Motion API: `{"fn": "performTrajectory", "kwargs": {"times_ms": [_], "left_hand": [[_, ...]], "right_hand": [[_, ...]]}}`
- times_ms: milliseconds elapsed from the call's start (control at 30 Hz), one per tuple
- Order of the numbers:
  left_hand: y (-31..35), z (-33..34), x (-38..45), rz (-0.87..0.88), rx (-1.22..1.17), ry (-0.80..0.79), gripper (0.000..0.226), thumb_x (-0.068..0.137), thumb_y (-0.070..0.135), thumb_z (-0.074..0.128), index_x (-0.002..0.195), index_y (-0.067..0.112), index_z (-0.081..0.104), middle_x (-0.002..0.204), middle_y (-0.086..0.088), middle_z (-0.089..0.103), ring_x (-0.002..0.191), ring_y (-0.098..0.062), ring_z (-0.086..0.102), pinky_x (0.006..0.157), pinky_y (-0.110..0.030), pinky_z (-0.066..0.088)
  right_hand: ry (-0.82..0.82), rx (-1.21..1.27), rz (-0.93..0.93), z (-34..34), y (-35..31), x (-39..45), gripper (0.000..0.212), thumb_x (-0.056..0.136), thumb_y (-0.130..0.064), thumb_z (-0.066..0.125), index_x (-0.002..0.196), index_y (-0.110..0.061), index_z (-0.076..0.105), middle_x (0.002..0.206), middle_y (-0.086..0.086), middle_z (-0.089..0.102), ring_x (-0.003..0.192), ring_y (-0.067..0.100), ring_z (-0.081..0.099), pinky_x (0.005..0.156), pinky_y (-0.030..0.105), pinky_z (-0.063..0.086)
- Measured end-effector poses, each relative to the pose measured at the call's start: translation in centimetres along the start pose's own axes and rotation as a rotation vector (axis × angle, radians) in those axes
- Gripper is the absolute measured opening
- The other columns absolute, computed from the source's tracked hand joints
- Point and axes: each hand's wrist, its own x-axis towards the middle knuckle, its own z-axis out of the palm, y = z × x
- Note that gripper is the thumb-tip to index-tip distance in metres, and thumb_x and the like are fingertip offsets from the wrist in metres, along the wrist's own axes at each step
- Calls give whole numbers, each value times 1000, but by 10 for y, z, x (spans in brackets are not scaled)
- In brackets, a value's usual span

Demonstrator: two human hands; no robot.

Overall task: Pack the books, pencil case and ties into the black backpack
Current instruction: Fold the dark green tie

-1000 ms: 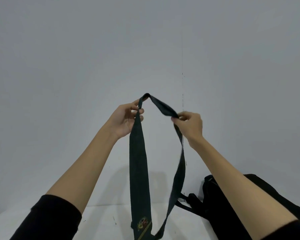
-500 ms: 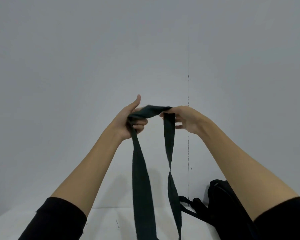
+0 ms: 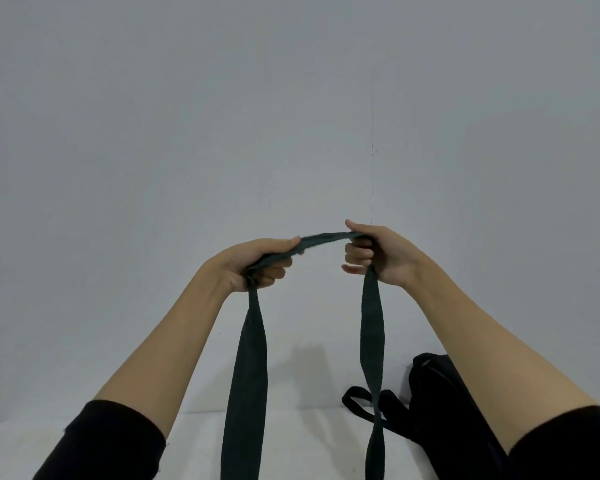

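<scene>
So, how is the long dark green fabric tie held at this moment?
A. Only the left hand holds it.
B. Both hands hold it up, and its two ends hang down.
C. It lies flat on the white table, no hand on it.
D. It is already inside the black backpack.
B: the left hand and the right hand each grip the long dark green fabric tie, and one end hangs below each hand.

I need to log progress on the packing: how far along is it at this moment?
Nothing visibly packed: books and pencil case are out of view, so their status is unknown. In hand: the left hand and right hand each grip the dark green tie, stretched between them, both ends hanging. Left: putting it into the black backpack on the white table.
</scene>
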Motion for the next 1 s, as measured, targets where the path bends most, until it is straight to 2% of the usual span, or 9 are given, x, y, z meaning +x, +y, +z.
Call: {"fn": "performTrajectory", "kwargs": {"times_ms": [100, 167, 233, 367, 433, 500, 633, 800, 1000], "left_hand": [[0, 6, 9, 160, -209, 14, 20, 87, 29, 57, 79, 20, 72, 68, 7, 51, 57, -7, 48, 53, -16, 39], [4, 11, 16, 255, -243, 42, 20, 95, 23, 50, 96, 17, 69, 93, 4, 66, 88, -12, 63, 76, -24, 49], [10, 14, 22, 316, -192, 74, 22, 97, 23, 48, 105, 16, 67, 110, 3, 67, 108, -14, 61, 91, -30, 49], [20, 19, 26, 359, 34, 130, 25, 95, 30, 53, 110, 18, 69, 107, 7, 68, 109, -12, 58, 94, -32, 45], [21, 22, 29, 374, 127, 180, 26, 93, 31, 57, 113, 20, 68, 110, 8, 69, 113, -11, 57, 101, -37, 41], [22, 24, 32, 384, 137, 220, 27, 91, 30, 60, 116, 22, 68, 115, 7, 68, 118, -13, 55, 107, -44, 37], [27, 23, 32, 391, 107, 219, 21, 92, 24, 60, 110, 18, 70, 103, 4, 71, 103, -16, 65, 96, -37, 47], [28, 26, 30, 459, 92, 288, 20, 94, 13, 56, 109, 6, 67, 92, -5, 69, 83, -15, 65, 73, -25, 54], [26, 18, 24, 396, 155, 71, 32, 97, 5, 48, 126, 14, 57, 112, 3, 66, 99, -12, 65, 85, -22, 53]], "right_hand": [[176, -358, -85, 9, 5, 2, 39, 86, -52, 58, 70, -16, 54, 65, -1, 58, 61, 16, 54, 75, 30, 42], [224, -359, -201, 12, 9, 2, 45, 76, -61, 60, 89, -18, 63, 83, -4, 67, 76, 14, 62, 81, 32, 43], [175, -324, -260, 16, 10, 2, 44, 73, -54, 67, 101, -21, 61, 91, -3, 67, 83, 15, 61, 78, 30, 44], [376, -445, -343, 30, 7, 6, 25, 86, -39, 65, 99, -18, 62, 79, 3, 57, 63, 12, 48, 57, 20, 39], [451, -315, -335, 35, 2, 7, 34, 91, -47, 54, 91, -15, 64, 71, 2, 53, 55, 13, 43, 53, 21, 37], [383, -229, -276, 36, -3, 4, 48, 92, -56, 45, 91, -12, 65, 71, 1, 57, 53, 13, 48, 54, 23, 40], [191, -320, -241, 39, -4, 1, 40, 91, -42, 57, 99, -5, 67, 83, 1, 66, 63, 13, 58, 59, 23, 46], [269, -299, -294, 43, -6, 2, 18, 88, -24, 65, 85, -7, 66, 79, 2, 66, 70, 15, 59, 62, 23, 45], [399, -122, -350, 45, -8, -1, 23, 84, -18, 70, 65, -10, 60, 77, 5, 64, 75, 17, 61, 68, 26, 49]]}}
